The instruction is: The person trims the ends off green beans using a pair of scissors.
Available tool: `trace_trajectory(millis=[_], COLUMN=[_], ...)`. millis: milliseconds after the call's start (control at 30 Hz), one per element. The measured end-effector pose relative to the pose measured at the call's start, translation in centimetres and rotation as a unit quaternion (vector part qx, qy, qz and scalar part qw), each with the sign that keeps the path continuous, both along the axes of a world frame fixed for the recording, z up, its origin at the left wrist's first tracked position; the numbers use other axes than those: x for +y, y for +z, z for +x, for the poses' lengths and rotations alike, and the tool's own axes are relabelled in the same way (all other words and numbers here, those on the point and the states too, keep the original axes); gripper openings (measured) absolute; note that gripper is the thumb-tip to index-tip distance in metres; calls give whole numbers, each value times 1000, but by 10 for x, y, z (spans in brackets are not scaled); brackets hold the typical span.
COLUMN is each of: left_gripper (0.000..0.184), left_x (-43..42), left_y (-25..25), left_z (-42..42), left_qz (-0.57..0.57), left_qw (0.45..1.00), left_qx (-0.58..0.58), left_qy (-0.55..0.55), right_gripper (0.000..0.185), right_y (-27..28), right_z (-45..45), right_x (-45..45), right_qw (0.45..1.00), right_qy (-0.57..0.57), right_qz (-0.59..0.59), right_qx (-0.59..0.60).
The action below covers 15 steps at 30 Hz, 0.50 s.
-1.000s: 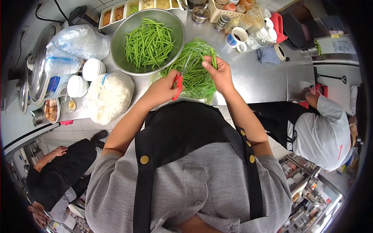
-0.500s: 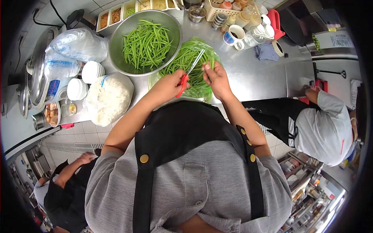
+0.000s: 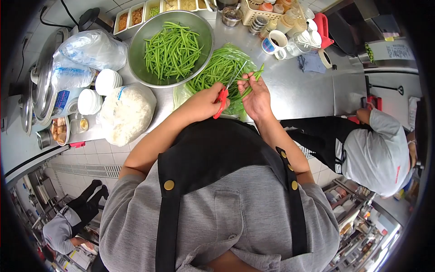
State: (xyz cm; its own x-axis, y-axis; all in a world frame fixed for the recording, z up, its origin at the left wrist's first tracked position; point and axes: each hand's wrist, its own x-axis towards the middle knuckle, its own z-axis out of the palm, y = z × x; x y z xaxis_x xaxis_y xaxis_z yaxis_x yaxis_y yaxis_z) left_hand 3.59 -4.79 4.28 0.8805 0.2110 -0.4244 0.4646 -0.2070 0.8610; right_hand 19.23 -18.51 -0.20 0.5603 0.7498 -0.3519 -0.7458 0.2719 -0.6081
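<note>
My left hand [image 3: 206,103] is closed around the red-handled scissors [image 3: 221,102], whose blades point up and to the right over the bag. Between the fingers of my right hand [image 3: 258,100] are a few green beans [image 3: 259,72], just right of the blade tips. Under both hands lies a clear green plastic bag [image 3: 181,94] with many loose green beans [image 3: 213,69] in it. To its upper left, a large steel bowl [image 3: 134,68] holds a heap of green beans [image 3: 172,50].
Left of the bowl are plastic bags [image 3: 93,50], white lids [image 3: 108,82] and a tied white bag [image 3: 128,115]. A mug [image 3: 274,42] and a bottle basket [image 3: 250,16] stand at the back right. Co-workers are at right [image 3: 376,149] and lower left [image 3: 63,229].
My right hand has turned palm up and now shows green beans in its fingers. The scissors have shifted slightly right. The co-worker at lower left has moved away.
</note>
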Motion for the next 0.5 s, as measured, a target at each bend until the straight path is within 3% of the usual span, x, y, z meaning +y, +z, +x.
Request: trace_trajectory(millis=[100, 200, 267, 433, 500], left_gripper=[35, 35, 35, 35, 36], left_x=[3, 6, 8, 28, 33], left_y=[-3, -23, -27, -37, -36], left_z=[3, -6, -12, -32, -38], left_qz=[52, -42, -165, -119, -114], left_qw=[998, 999, 985, 991, 989], left_qx=[16, -22, -23, 14, -2], left_qy=[-33, 0, 32, 54, 90], right_gripper=[13, 11, 11, 15, 18], right_y=[-1, -6, -14, -65, -70], right_z=[-2, 2, 8, 46, 45], right_x=[1, 4, 9, 19, 31], right_qw=[1000, 999, 997, 979, 841], right_qy=[1, 7, 11, 73, 165], right_qz=[-23, -24, -35, -66, -206], right_qx=[-4, -23, -71, -177, -473])
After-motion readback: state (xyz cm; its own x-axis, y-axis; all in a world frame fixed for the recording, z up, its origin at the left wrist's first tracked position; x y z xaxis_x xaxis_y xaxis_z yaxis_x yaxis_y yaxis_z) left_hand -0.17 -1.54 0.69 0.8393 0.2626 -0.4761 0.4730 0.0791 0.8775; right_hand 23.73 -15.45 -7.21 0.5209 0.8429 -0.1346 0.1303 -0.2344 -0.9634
